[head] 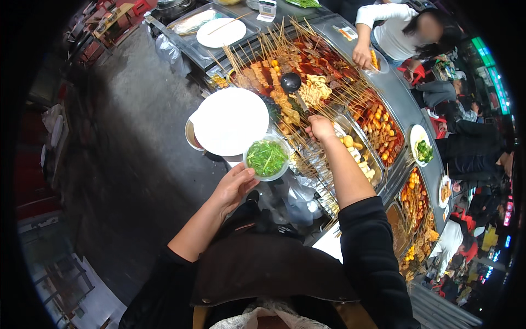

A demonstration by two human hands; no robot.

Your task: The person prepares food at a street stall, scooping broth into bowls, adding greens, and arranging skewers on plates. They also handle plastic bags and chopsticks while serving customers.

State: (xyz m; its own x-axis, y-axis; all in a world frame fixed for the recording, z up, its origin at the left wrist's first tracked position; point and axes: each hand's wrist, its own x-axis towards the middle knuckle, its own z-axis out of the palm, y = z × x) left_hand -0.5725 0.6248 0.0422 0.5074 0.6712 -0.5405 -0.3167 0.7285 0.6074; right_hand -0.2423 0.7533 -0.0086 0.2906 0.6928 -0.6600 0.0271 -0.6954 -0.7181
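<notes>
A clear round plastic bowl of chopped green herbs [267, 158] is held at its rim by my left hand [236, 184]. My right hand [320, 128] grips the handle of a black ladle [291, 82], whose bowl is over a large metal tray of skewers in red broth [324, 61]. Skewered meat, yellow balls and pale sliced pieces lie around the ladle. Beyond my left hand, a large white round plate or lid [231, 121] partly covers a metal pot [192, 133]. Whether the ladle holds any liquid, I cannot tell.
More skewer trays [379, 131] continue along the metal counter to the right, with plates of food [420, 144] at its outer edge. A white plate [221, 32] rests on a metal tray at the far left. Across the counter, a person in white [394, 31] holds a clear bowl. Skewer sticks jut towards my right forearm.
</notes>
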